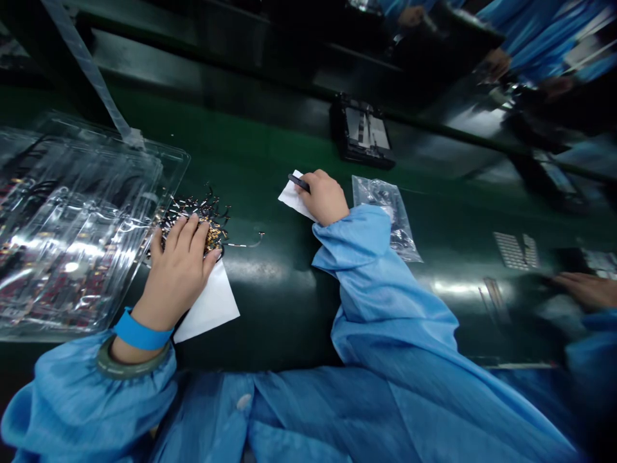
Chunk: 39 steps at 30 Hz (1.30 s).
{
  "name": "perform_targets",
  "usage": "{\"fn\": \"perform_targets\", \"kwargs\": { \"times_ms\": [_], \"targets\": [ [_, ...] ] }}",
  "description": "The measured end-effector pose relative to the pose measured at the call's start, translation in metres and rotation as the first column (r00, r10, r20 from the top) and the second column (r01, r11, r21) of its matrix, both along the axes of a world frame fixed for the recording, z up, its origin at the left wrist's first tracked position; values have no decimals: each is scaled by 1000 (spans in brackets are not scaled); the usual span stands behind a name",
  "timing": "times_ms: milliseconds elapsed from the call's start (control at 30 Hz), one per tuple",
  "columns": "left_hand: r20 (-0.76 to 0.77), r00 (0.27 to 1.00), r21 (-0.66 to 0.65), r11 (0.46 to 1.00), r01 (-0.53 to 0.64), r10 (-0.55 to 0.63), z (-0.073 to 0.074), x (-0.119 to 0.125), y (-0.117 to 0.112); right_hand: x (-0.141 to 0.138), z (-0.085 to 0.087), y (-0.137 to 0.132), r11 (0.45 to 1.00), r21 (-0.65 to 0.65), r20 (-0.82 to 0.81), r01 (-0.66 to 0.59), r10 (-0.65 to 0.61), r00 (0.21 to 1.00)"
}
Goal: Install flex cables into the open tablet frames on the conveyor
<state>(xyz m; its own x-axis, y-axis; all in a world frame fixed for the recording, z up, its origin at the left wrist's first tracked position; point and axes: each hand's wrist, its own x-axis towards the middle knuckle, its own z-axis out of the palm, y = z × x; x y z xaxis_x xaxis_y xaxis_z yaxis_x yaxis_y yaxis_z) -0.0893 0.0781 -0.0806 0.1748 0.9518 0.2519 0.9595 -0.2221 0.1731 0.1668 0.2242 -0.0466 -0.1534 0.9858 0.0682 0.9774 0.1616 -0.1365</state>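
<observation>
My left hand (pixel 178 273) lies palm down with its fingers spread on a heap of small black and gold cable parts (pixel 205 209). A blue band is round that wrist. Partly beneath this hand lies a white sheet of paper (pixel 209 308). One thin loose cable (pixel 248 244) rests just right of the heap. My right hand (pixel 326 198) is closed round a slim black tool (pixel 299 182), whose end sticks out to the left; its other end is hidden. Under the right hand is a smaller white paper (pixel 293 195).
Stacked clear plastic trays (pixel 72 244) with parts stand at the left. A clear plastic bag (pixel 402 225) lies by my right sleeve, and a black box-like device (pixel 364 132) sits behind. A co-worker's hand (pixel 588 289) is at the right; other people work across the bench.
</observation>
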Motion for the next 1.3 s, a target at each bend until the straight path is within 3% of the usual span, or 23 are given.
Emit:
{"fn": "perform_targets", "kwargs": {
  "times_ms": [100,200,267,433,633,733,900,1000,1167,1300],
  "targets": [
    [-6,1000,-9,1000,2,-2,2,1,0,-8,7,-12,998,35,-137,-45,50,989],
    [-22,1000,-15,1000,3,-3,3,2,0,-25,8,-25,971,-124,-374,-204,145,916],
    [-23,1000,-18,1000,1,-1,4,3,0,-36,5,-31,931,-243,-438,-273,146,887],
    [-5,1000,-9,1000,2,-2,3,3,0,-43,-3,-32,952,-226,-334,-206,123,935],
    [-6,1000,4,1000,10,-10,3,2,-2,-28,-3,-21,909,-151,-439,-388,290,851],
    [-16,1000,-3,1000,13,-14,4,2,-2,-27,-7,-16,868,-154,-388,-472,386,837],
    [-32,999,-17,1000,10,-11,3,3,-1,-36,-7,-15,856,-229,-206,-464,423,882],
    [-36,999,-11,1000,9,-10,3,4,-2,-52,-2,-18,848,-258,-196,-462,422,885],
    [-42,999,12,1000,14,-13,3,4,-3,-92,-4,-24,765,-149,-329,-627,559,761],
    [-50,999,8,1000,14,-14,4,6,-3,-109,-11,-20,698,-120,-335,-705,640,691]
  ]
}}
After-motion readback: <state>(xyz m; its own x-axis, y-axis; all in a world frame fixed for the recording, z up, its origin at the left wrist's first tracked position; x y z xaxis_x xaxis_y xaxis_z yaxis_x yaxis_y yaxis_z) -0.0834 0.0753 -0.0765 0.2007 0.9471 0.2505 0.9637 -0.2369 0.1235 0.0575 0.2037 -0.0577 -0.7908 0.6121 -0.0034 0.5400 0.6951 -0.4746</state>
